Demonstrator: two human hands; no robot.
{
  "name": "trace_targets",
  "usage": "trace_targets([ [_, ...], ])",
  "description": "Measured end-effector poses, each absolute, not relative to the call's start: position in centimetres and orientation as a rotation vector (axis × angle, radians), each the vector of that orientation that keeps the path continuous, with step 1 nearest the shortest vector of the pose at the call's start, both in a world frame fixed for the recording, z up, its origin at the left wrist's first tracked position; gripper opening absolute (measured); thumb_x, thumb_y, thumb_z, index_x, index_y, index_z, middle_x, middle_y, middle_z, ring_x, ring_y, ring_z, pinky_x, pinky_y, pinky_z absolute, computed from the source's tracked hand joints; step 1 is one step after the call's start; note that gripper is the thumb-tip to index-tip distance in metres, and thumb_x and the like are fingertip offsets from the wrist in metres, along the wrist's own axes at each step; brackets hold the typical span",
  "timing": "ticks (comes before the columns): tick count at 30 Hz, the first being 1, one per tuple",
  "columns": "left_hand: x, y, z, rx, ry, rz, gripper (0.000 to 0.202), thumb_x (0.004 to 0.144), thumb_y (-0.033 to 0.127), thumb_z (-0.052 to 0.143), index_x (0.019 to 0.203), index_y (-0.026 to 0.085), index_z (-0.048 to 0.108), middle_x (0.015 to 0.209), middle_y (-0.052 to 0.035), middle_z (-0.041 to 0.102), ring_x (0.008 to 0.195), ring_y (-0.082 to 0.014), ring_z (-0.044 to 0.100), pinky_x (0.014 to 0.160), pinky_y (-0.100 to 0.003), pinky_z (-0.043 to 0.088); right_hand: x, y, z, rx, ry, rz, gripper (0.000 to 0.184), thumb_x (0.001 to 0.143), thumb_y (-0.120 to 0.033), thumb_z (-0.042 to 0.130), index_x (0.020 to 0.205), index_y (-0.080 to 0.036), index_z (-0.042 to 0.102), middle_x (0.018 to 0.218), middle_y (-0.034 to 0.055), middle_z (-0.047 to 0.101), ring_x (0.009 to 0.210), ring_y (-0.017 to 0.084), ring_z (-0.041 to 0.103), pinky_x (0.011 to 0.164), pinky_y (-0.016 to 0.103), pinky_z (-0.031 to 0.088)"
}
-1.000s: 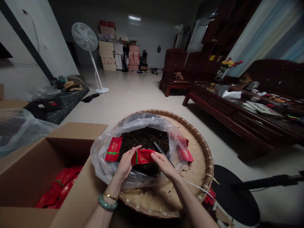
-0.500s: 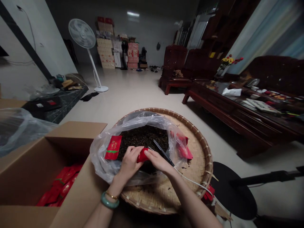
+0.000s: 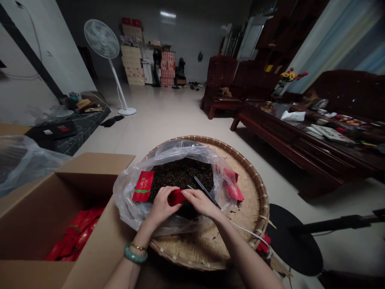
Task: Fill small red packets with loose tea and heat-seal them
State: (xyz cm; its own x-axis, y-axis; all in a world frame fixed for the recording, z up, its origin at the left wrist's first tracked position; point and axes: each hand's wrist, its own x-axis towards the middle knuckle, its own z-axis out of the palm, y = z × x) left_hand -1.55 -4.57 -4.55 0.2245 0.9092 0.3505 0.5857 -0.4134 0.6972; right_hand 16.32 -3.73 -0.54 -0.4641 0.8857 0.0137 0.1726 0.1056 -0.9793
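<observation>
My left hand [image 3: 161,205] and my right hand [image 3: 201,202] both pinch one small red packet [image 3: 177,196], held over a clear plastic bag [image 3: 128,192] of dark loose tea [image 3: 180,174]. The bag lies in a round woven bamboo tray [image 3: 255,188]. A dark thin tool [image 3: 207,192] rests in the tea beside my right hand. Another red packet [image 3: 143,186] leans inside the bag at the left, and more red packets [image 3: 233,188] lie at the bag's right side.
An open cardboard box [image 3: 90,168] at the left holds several red packets [image 3: 73,237]. A clear plastic sheet [image 3: 21,160] lies further left. A long dark wooden table [image 3: 303,148] stands at the right, a round black stool [image 3: 296,247] near the tray. A standing fan [image 3: 104,40] stands behind.
My hands have drawn closer together on the red packet, which now shows shorter between my fingers than a second ago. The view has shifted slightly.
</observation>
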Motion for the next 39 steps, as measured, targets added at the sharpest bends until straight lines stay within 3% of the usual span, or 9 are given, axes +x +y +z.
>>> trace_targets([
  [5,-2.3,-4.3,-4.4,1.803,1.412,1.062,0.039,0.066,0.026,0.07,0.104,0.02,0.059,0.106,-0.0069,0.062,0.09,-0.0205,0.06,0.066,-0.03,0.052,17.0,-2.9,-2.1,-1.121,-1.329,1.27,0.038,0.087,-0.046,0.04,0.096,-0.018,0.064,0.085,0.0065,0.068,0.08,0.019,0.065,0.074,0.034,0.051],
  [8,-2.7,-4.1,-4.7,1.638,1.398,1.115,0.043,0.066,0.028,0.071,0.105,0.019,0.057,0.11,-0.0072,0.061,0.095,-0.0213,0.06,0.07,-0.031,0.053,17.0,-2.9,-3.6,-1.145,-1.812,1.062,0.026,0.08,-0.027,0.053,0.104,-0.019,0.062,0.103,0.0082,0.066,0.096,0.021,0.061,0.085,0.038,0.049],
  [10,-2.8,-4.0,-4.8,1.555,1.376,1.152,0.047,0.064,0.029,0.071,0.107,0.019,0.056,0.111,-0.0072,0.06,0.098,-0.0221,0.06,0.074,-0.033,0.054,16.5,-3.3,-4.2,-1.049,-2.296,0.907,0.046,0.07,-0.016,0.063,0.115,-0.02,0.057,0.122,0.0099,0.057,0.112,0.024,0.052,0.097,0.041,0.042],
  [12,-2.8,-4.0,-4.7,1.497,1.359,1.185,0.049,0.063,0.029,0.072,0.109,0.019,0.055,0.111,-0.007,0.06,0.099,-0.0223,0.06,0.075,-0.033,0.054,15.7,-3.6,-4.3,-1.012,-2.647,0.726,0.064,0.063,-0.011,0.069,0.124,-0.019,0.051,0.133,0.0117,0.047,0.117,0.028,0.045,0.097,0.043,0.042],
  [18,-3.0,-3.9,-4.4,1.465,1.375,1.224,0.049,0.063,0.028,0.071,0.108,0.02,0.056,0.11,-0.0067,0.062,0.1,-0.0226,0.061,0.074,-0.032,0.055,12.9,-4.3,-4.3,-1.239,-2.878,0.259,0.039,0.081,-0.009,0.048,0.12,-0.015,0.049,0.11,0.0154,0.054,0.094,0.026,0.05,0.07,0.038,0.052],
  [25,-3.1,-3.9,-4.5,1.436,1.35,1.251,0.049,0.063,0.028,0.071,0.109,0.019,0.056,0.109,-0.0072,0.061,0.1,-0.0223,0.06,0.074,-0.032,0.055,13.0,-4.4,-5.0,-1.331,-2.757,0.413,0.045,0.072,-0.011,0.057,0.116,-0.018,0.048,0.108,0.0107,0.053,0.093,0.023,0.051,0.069,0.031,0.047],
  [30,-3.4,-3.8,-4.5,1.34,1.343,1.306,0.051,0.063,0.031,0.073,0.109,0.018,0.054,0.11,-0.0075,0.06,0.099,-0.0222,0.061,0.075,-0.032,0.055,14.5,-3.3,-4.5,-1.35,-2.456,0.747,0.028,0.068,-0.011,0.057,0.094,-0.02,0.056,0.092,0.0019,0.053,0.08,0.015,0.052,0.07,0.025,0.042],
  [35,-3.3,-3.5,-4.7,1.268,1.326,1.349,0.057,0.06,0.033,0.075,0.11,0.016,0.054,0.107,-0.0092,0.061,0.097,-0.0232,0.062,0.075,-0.033,0.055,14.4,-3.8,-4.6,-1.333,-2.614,0.665,0.049,0.064,-0.01,0.061,0.112,-0.02,0.055,0.102,0.0064,0.055,0.093,0.021,0.052,0.075,0.028,0.041],
  [39,-3.2,-3.5,-4.7,1.303,1.333,1.352,0.053,0.06,0.033,0.075,0.107,0.017,0.056,0.106,-0.0082,0.062,0.096,-0.023,0.062,0.073,-0.032,0.056,14.1,-3.9,-4.9,-1.352,-2.525,0.707,0.039,0.065,-0.007,0.057,0.101,-0.02,0.061,0.093,0.0045,0.058,0.087,0.019,0.053,0.072,0.026,0.039],
])
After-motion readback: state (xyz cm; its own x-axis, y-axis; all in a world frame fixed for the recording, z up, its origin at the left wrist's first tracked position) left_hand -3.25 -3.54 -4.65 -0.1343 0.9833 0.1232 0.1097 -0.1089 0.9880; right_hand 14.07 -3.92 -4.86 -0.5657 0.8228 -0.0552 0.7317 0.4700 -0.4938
